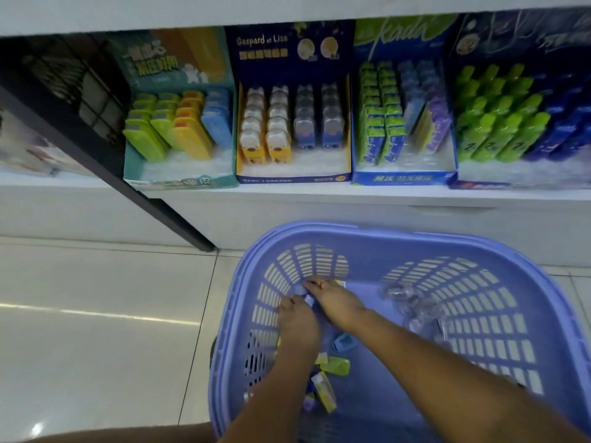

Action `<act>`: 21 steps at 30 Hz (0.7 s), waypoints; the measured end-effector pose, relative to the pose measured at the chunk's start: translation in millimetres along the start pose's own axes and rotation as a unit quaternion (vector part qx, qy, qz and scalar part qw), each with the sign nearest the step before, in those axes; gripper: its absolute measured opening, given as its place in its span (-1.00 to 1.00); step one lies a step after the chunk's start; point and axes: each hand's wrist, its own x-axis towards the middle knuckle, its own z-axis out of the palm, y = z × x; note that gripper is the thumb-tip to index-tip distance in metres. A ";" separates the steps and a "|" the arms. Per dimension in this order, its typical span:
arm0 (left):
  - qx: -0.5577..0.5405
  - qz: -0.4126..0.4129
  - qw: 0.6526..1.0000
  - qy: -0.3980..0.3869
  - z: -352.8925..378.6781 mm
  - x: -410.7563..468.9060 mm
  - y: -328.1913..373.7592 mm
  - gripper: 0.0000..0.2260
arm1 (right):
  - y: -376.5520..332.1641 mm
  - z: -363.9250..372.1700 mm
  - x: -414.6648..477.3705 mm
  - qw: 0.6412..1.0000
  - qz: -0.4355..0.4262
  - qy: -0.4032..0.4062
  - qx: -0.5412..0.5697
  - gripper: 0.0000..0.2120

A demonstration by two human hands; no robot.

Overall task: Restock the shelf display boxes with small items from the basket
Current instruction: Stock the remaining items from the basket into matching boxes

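A lilac slotted basket (479,247) stands on the floor below the shelf. Both my hands reach down into its far left corner. My left hand (297,321) and my right hand (335,302) meet over a small bluish item (308,298), fingers bent around it; which hand grips it is hard to tell. Loose packs lie on the basket floor: a blue one (343,342), a green one (335,366), a yellow one (326,390) and clear blister packs (412,305). Four display boxes stand on the shelf: teal (179,183), navy (294,179), blue (403,179), dark blue (479,185).
A dark slanted post (150,199) runs from the shelf down to the tiled floor (96,314) left of the basket. A white shelf board (287,11) overhangs the display boxes. The boxes' front rows show white bare space.
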 end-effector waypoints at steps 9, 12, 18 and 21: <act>-0.020 0.002 1.000 0.005 16.3 5.4 -2.9 -0.49 | 7.5 5.0 11.6 0.997 0.045 0.029 -0.050 -0.66; -0.068 0.020 0.997 -0.014 17.5 5.7 -1.6 -0.62 | 5.9 1.4 6.6 0.997 0.056 0.026 -0.054 -0.71; -0.002 0.066 0.998 -0.005 13.5 7.1 5.1 -0.70 | 22.9 -7.9 -22.1 0.984 0.145 0.061 0.082 -0.77; -0.006 0.074 0.997 -0.008 11.9 8.1 6.5 -0.58 | 33.8 -23.1 -41.6 0.965 0.182 0.081 0.168 -0.72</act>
